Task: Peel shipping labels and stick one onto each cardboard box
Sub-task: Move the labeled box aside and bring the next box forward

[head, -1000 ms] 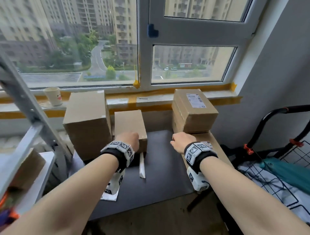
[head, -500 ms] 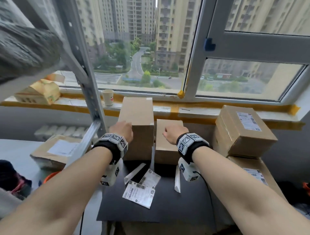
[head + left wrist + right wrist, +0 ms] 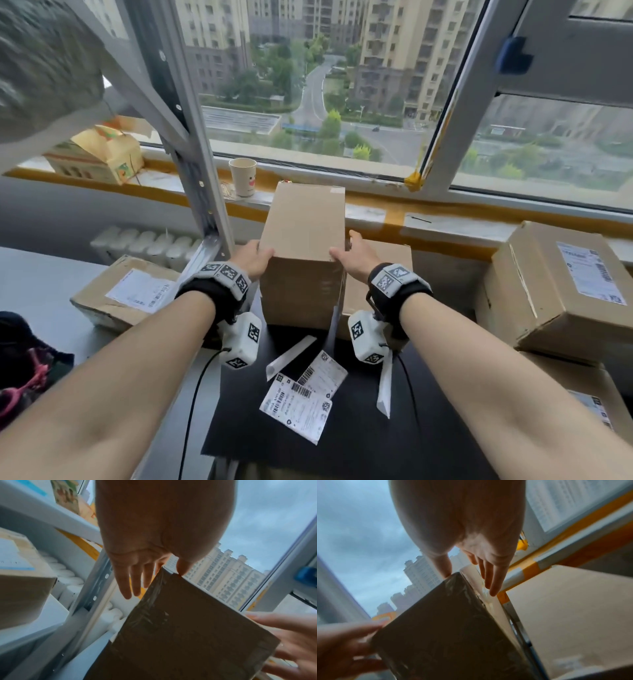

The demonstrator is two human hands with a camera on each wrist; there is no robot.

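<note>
A tall plain cardboard box point(image 3: 305, 222) stands at the back of the black table point(image 3: 359, 445), with no label showing on it. My left hand point(image 3: 255, 258) lies against its near left top corner, fingers straight along the side, thumb on the edge. My right hand point(image 3: 352, 255) sits the same way at the near right corner. In the left wrist view the straight fingers point(image 3: 130, 582) run beside the box point(image 3: 188, 635). The right wrist view shows the fingers point(image 3: 494, 580) along the box point(image 3: 445, 628). Two loose shipping labels point(image 3: 301, 401) lie on the table.
A lower plain box point(image 3: 387, 267) stands right behind the tall one. Labelled boxes sit at the right point(image 3: 555, 284) and on the left surface point(image 3: 130, 294). A metal shelf upright point(image 3: 191, 137) rises close to my left hand. A paper cup point(image 3: 243, 176) is on the sill; backing strips point(image 3: 289, 356) lie on the table.
The view has swung left. My left hand left the lower box for the tall box's left corner; my right hand came from the right stack, over the lower box, to its right corner.
</note>
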